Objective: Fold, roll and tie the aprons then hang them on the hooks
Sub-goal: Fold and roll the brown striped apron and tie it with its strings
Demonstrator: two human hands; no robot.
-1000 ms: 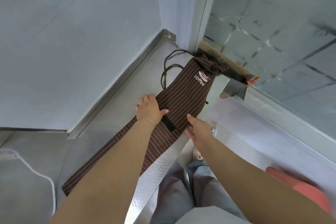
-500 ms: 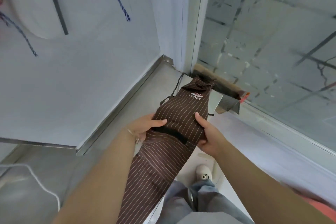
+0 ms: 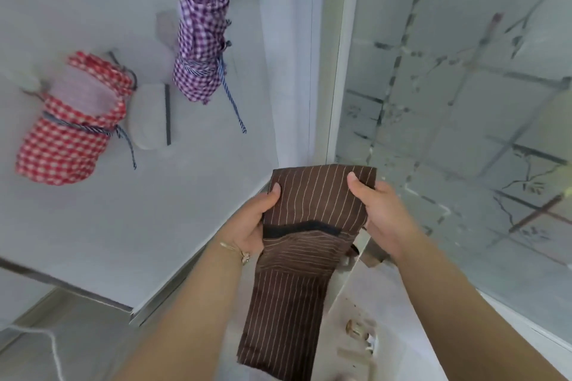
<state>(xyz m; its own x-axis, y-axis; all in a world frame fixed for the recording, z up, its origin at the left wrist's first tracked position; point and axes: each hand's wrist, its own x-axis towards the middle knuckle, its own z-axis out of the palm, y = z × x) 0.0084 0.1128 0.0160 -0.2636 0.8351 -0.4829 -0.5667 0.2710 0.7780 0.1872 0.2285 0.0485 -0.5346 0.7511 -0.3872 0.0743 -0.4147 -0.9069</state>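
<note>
While both hands grip it from either side, one brown striped apron (image 3: 305, 244) hangs folded into a long narrow band in front of the person, lifted clear of the counter. The left hand (image 3: 252, 223) pinches its left edge, thumb on the front of the cloth and the other fingers hidden behind it. The right hand (image 3: 379, 213) pinches the right edge the same way, thumb on the front near the top corner. A black band crosses the cloth between the two hands, and the lower part of the apron dangles freely past the forearms. A thin bracelet (image 3: 233, 249) sits on the left wrist.

Two more aprons are on the white wall (image 3: 93, 226) to the left, both rolled up and tied with blue-and-white striped cords. One is a red checked roll (image 3: 66, 133) lower on the left; the other is a purple checked roll (image 3: 199, 43) higher and nearer the corner. What they hang from cannot be made out. To the right stands one frosted glass panel (image 3: 464, 102). One white cord (image 3: 46, 340) lies at the lower left.
</note>
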